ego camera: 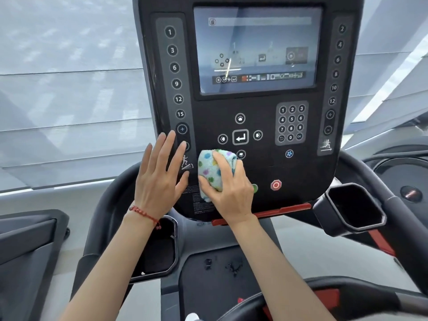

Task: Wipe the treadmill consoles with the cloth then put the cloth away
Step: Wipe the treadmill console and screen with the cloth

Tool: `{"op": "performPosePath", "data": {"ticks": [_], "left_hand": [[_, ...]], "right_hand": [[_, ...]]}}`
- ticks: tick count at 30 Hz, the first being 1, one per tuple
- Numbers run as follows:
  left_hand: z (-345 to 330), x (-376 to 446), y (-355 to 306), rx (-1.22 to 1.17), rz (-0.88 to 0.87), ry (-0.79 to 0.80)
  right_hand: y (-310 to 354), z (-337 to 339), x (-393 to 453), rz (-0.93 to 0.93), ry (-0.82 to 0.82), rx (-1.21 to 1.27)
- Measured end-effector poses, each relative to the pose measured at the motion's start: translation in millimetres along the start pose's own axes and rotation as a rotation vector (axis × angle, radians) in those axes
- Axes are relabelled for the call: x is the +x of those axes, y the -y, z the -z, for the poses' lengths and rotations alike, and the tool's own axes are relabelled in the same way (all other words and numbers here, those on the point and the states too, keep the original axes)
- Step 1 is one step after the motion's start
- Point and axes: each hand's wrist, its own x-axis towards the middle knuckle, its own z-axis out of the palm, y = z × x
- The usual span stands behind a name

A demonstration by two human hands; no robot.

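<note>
Right grip (228,181) clenches the cloth (214,172) against the console (259,172), left hand (162,174) spread flat; 1 wide swipe may trigger the stop button (276,185).

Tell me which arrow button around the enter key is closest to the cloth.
The down arrow button, directly below the enter key; the cloth in the right hand nearly touches it, while the others sit clear.

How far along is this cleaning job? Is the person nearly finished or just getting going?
Still mid-wipe. The right hand presses the spotted cloth on the lower part of the console, beside the arrow buttons, while the left hand rests flat at the console's left edge. Nothing shows which areas are already clean; the screen has a pale streak. Left: any remaining surface, further consoles, then putting the cloth away.
</note>
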Motion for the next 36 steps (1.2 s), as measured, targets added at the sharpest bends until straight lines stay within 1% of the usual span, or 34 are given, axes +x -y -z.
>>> {"op": "performPosePath", "data": {"ticks": [2, 3, 5, 9, 11, 15, 17, 22, 24, 26, 28, 29, 31, 33, 34, 36], "left_hand": [[-2, 0, -3, 0.000, 0.009, -0.015], [-2, 1, -4, 0.002, 0.020, -0.023], [-4, 1, -9, 0.010, 0.051, -0.036], [-8, 3, -23, 0.032, 0.081, -0.050], [-10, 8, -31, 0.034, 0.072, -0.057], [-15, 18, -48, 0.037, 0.077, -0.058], [-19, 21, -56, 0.046, 0.080, -0.056], [-25, 31, -71, 0.060, 0.100, -0.059], [-26, 34, -75, 0.066, 0.101, -0.069], [-27, 37, -79, 0.074, 0.097, -0.066], [-29, 40, -83, 0.078, 0.099, -0.066], [-30, 42, -85, 0.077, 0.105, -0.069], [-33, 46, -89, 0.072, 0.121, -0.073], [-35, 49, -92, 0.074, 0.126, -0.076], [-36, 50, -93, 0.079, 0.128, -0.077], [-37, 50, -94, 0.087, 0.133, -0.080]], "right_hand": [[-14, 6, 3, -0.006, 0.003, -0.019], [-24, 10, 3, -0.042, 0.000, -0.026], [-54, 26, 4, -0.159, -0.023, -0.042], [-130, 73, 9, -0.469, -0.140, -0.010], [-145, 83, 10, -0.499, -0.164, 0.024], [-137, 73, 10, -0.532, -0.191, 0.092], [-127, 66, 7, -0.443, -0.150, 0.067], [-81, 34, -12, 0.124, 0.049, -0.068], [-77, 31, -10, 0.231, 0.052, -0.079], [-86, 35, -5, 0.245, 0.034, -0.067], [-105, 43, -1, 0.183, 0.018, -0.079], [-118, 48, 2, 0.120, 0.002, -0.100], [-151, 65, 7, -0.073, -0.057, -0.133], [-181, 84, 14, -0.282, -0.119, -0.093], [-190, 90, 16, -0.359, -0.137, -0.063], [-192, 94, 19, -0.449, -0.146, -0.020]]}}
